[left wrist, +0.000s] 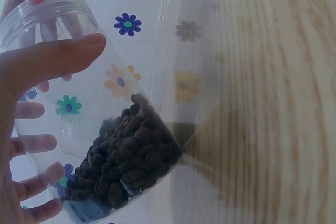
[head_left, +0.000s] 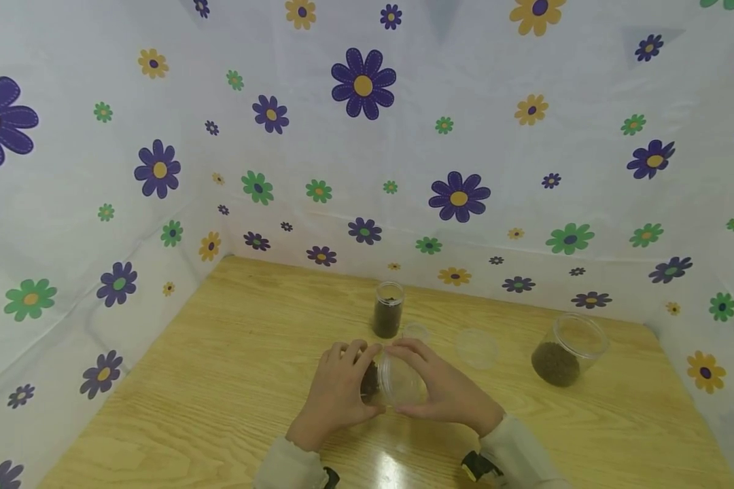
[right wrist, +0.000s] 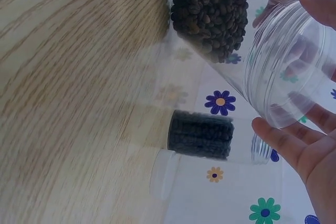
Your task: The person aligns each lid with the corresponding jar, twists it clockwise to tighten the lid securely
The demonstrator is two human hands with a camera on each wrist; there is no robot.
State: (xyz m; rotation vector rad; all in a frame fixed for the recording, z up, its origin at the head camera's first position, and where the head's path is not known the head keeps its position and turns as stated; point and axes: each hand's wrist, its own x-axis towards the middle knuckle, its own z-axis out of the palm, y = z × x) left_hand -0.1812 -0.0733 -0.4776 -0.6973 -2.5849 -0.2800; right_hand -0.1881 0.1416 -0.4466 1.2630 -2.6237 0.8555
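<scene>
My left hand (head_left: 333, 397) grips a clear jar (left wrist: 89, 93) partly filled with dark coffee beans (left wrist: 131, 156). The jar tilts on its bottom edge, mouth toward the right, and the beans are slumped to one side. My right hand (head_left: 449, 394) holds a clear round lid (head_left: 405, 384) at the jar's threaded mouth, thumb and fingers spread around the rim. In the right wrist view the lid (right wrist: 307, 72) overlaps the neck, with right fingertips (right wrist: 268, 129) right at its edge.
A narrower jar (head_left: 388, 318) of dark beans stands behind my hands, with a small clear lid (head_left: 417, 331) beside it. A larger clear lid (head_left: 477, 348) lies farther right. At the right is a wide open jar (head_left: 563, 356) with dark contents. Flowered sheeting (head_left: 342, 149) surrounds the wooden table (head_left: 220, 380).
</scene>
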